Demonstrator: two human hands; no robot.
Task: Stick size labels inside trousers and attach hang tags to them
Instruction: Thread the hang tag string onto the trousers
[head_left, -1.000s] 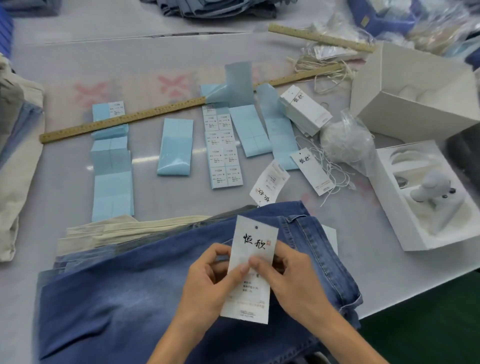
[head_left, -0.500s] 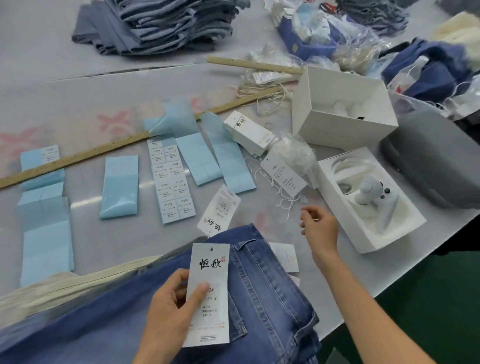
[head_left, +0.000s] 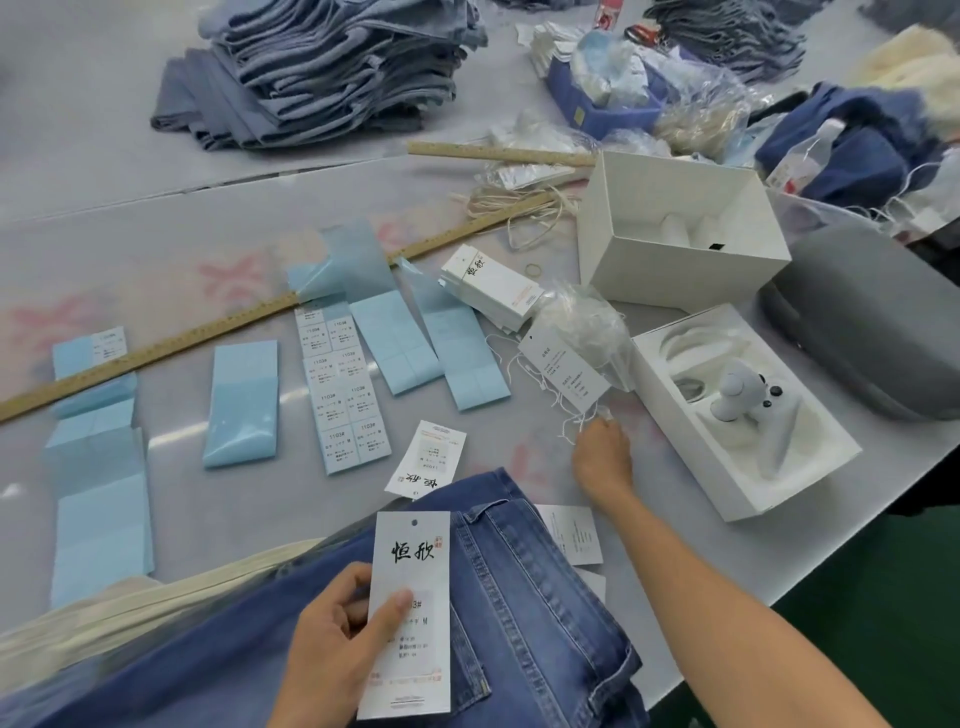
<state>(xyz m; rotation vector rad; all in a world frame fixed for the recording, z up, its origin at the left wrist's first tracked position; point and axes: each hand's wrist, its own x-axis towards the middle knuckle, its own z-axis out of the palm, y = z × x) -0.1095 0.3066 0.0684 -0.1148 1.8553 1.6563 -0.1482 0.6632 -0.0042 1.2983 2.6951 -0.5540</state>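
Note:
Blue denim trousers (head_left: 524, 613) lie at the table's near edge. My left hand (head_left: 332, 654) holds a white hang tag (head_left: 415, 566) upright over them, thumb across its front. My right hand (head_left: 602, 457) reaches forward to loose white strings (head_left: 571, 421) beside another tag (head_left: 563, 371); its fingers curl at the strings, and whether they pinch one is hidden. A sheet of printed size labels (head_left: 343, 384) lies in the middle among pale blue backing strips (head_left: 241, 402). A stack of hang tags (head_left: 491, 286) sits behind.
A long wooden ruler (head_left: 156, 348) crosses the table. An open white box (head_left: 685, 234) and a white tray holding a tagging tool (head_left: 743, 400) stand at right, a grey case (head_left: 872, 322) beyond. Folded jeans (head_left: 332, 67) are stacked at the back. Cream trousers (head_left: 130, 603) lie left.
My right hand left the tag and reached forward right to the loose strings. My left hand keeps the tag alone. The view swung up and right.

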